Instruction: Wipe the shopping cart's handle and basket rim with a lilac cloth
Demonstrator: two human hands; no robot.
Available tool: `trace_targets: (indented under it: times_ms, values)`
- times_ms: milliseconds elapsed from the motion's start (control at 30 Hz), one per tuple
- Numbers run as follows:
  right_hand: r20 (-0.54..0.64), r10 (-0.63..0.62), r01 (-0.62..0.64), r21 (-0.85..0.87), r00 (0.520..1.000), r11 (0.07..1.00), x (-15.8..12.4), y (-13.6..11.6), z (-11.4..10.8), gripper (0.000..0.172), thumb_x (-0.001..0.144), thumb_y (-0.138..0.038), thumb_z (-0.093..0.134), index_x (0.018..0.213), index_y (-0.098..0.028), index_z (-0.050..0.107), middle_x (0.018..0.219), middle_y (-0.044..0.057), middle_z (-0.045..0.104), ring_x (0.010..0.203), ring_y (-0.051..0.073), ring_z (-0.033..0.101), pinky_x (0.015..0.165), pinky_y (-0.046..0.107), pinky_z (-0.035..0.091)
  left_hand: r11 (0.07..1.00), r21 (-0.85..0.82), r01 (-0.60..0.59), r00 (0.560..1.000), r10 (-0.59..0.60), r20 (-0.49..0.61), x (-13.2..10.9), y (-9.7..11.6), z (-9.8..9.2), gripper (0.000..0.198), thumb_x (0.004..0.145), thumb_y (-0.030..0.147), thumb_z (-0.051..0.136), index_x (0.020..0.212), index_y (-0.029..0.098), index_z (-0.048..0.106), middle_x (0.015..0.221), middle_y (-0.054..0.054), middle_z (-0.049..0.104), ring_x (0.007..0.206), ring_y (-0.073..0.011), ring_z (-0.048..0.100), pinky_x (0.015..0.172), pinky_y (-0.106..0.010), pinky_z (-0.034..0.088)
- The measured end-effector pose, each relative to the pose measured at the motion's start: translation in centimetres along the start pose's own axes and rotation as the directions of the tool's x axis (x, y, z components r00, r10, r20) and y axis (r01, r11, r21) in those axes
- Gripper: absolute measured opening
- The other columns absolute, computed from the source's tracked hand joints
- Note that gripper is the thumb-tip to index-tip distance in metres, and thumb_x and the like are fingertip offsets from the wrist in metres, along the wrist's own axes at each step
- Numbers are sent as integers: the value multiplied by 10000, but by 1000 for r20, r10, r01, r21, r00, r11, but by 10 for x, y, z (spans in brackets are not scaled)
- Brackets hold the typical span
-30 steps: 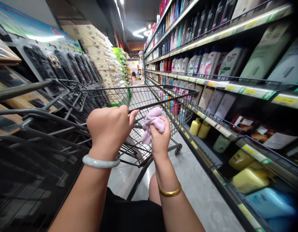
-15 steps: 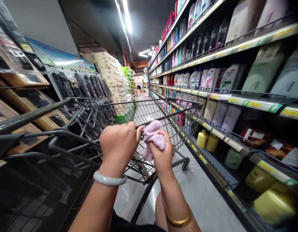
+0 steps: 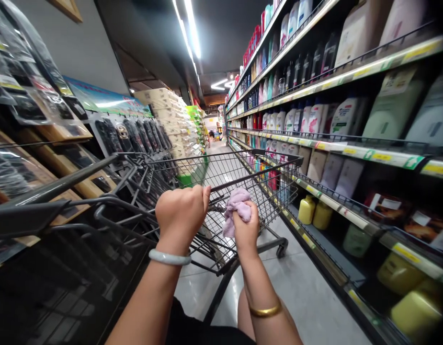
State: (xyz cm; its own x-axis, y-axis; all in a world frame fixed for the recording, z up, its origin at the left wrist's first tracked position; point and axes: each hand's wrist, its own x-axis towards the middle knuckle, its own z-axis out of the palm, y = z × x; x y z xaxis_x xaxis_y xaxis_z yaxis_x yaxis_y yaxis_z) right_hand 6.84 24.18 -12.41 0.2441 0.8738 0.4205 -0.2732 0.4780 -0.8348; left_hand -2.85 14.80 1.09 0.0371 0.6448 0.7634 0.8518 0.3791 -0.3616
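Note:
A dark grey metal shopping cart stands in front of me, with its wire basket facing up the aisle. My left hand, with a pale bangle on its wrist, is closed around the cart's near top bar. Just right of it, my right hand has its fingers bunched on a crumpled light purple cloth. The cloth is slightly below the bar, in front of the wire mesh. A gold bangle circles my right wrist.
Shelves of shampoo bottles line the right side, with yellow bottles low down. On the left are hanging packaged goods and another dark metal frame. Stacked cartons stand farther along the tiled aisle.
My right hand and the cloth have moved slightly down and right, away from the bar. My left hand keeps its hold on the bar. The whole view has shifted a little.

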Motion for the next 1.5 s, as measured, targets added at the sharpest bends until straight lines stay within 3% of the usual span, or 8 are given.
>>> trace_targets:
  times_ms: [100,433,1033,1300,1500]
  values:
    - [23,90,-91,44,996,995,0,-2,-1,253,735,-282,674,969,-223,598,988,31,669,925,201,613,858,342,495,1000,12,4,1000,-4,-4,2,0,2,539,1032,462,305,640,205,571,611,-67,643,591,-256,601,601,-336,86]
    - [49,49,-49,3,998,999,8,3,-11,206,738,-257,643,942,-225,630,1021,35,640,966,206,595,903,338,470,997,67,26,999,-27,19,16,1,15,606,1034,464,275,575,206,575,600,-69,659,555,-243,607,566,-335,103]
    - [-35,185,-184,29,982,982,32,26,-34,256,694,-264,627,948,-227,624,962,12,672,902,195,598,842,312,471,999,17,38,997,-40,73,47,36,34,702,1028,514,182,652,179,671,657,-114,685,600,-238,606,577,-326,123]
    - [-35,185,-185,15,982,983,33,31,-34,250,697,-256,624,944,-221,625,965,10,672,902,186,594,842,304,467,999,6,37,995,-37,90,49,30,42,703,1026,503,171,698,169,695,680,-125,688,619,-237,602,591,-330,123]
    - [18,148,-147,-31,989,989,25,36,-34,237,709,-250,641,944,-219,632,949,8,671,894,187,602,832,303,482,999,3,47,995,-47,89,46,13,49,712,1029,498,158,695,167,694,677,-132,691,637,-248,622,593,-334,122]
